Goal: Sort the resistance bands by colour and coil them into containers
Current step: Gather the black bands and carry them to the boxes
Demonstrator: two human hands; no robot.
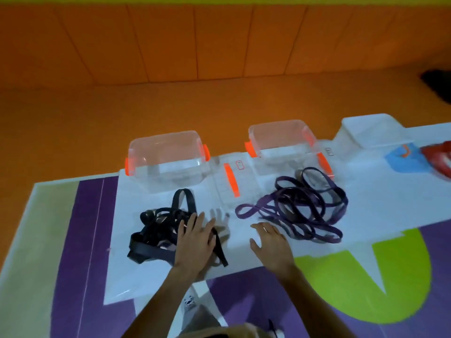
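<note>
Head view: a white sheet lies across a purple and green mat on the orange floor. On the sheet are two tangled heaps, well apart: black bands on the left and purple bands on the right.

The left hand lies palm down on the right side of the black bands. Its fingers are straight and flat, gripping nothing. The right hand rests palm down on the sheet between the heaps, fingers spread and loose, holding nothing. Its fingertips are just beside the purple bands, and I cannot tell whether they touch.

Behind the black bands stands a clear left box with orange clips. Behind the purple bands is a like middle box. A clear lid with an orange strip lies flat between the two boxes. Further right stands a white right box. No bands show inside any box.
</note>
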